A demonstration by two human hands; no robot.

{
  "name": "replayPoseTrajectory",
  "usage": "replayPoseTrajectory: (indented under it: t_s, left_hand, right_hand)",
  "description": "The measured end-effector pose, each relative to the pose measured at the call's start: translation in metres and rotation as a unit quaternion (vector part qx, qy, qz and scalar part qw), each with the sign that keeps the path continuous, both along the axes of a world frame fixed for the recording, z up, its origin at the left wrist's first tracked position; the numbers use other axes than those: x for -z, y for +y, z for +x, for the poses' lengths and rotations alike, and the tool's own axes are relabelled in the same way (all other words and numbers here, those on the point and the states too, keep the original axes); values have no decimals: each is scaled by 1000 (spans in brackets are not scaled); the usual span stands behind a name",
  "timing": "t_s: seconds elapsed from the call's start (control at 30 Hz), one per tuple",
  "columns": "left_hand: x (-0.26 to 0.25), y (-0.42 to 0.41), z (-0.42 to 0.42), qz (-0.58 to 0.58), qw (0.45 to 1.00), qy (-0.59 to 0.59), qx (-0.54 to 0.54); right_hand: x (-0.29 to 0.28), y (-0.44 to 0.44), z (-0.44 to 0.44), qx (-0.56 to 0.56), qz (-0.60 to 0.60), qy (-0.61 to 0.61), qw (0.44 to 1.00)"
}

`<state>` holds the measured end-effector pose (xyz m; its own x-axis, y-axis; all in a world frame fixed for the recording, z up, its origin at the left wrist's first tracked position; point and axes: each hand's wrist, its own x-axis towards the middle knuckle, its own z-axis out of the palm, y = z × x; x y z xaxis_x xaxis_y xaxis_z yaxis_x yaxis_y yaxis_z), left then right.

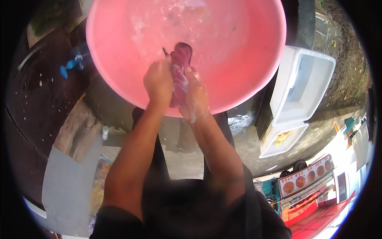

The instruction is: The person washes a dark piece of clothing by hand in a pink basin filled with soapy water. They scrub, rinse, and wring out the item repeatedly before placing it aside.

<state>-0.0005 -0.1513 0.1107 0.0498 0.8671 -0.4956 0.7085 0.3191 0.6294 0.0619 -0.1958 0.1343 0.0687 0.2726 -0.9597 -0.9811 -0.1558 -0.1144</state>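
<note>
A bunched, dark pink fabric item with a darker edge at its far end is held above the near side of a large pink plastic basin. White suds cling to its folds. My right hand grips it from the right, thumb on top and foam on the wrist. From the left, my left hand closes against the same fabric, its fingers blurred. A thin dark strip sticks out beyond the left fingers; what it belongs to is unclear. Cloudy, sudsy water lies in the far part of the basin.
Left of the basin stands a clear bottle with a blue pump on a dark wet surface. A small white bottle is nearer. At right are a white rectangular tub and a smaller white container with yellowish contents.
</note>
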Motion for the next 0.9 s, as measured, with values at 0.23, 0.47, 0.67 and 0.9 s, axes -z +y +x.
replayPoseTrajectory:
  t_s: [0.23,0.47,0.67,0.9]
  left_hand:
    - [5,-26,-22,-108,994,-19,-28]
    - [2,24,-27,-344,886,-230,-211]
    - [4,23,-26,-226,931,-191,-213]
    - [-8,10,-46,-293,913,-203,-200]
  right_hand:
    - [0,-15,4,2,43,33,999]
    - [3,-27,8,-252,118,-135,951]
    - [3,-28,14,-176,11,-227,958]
    - [28,-41,38,18,93,-165,982]
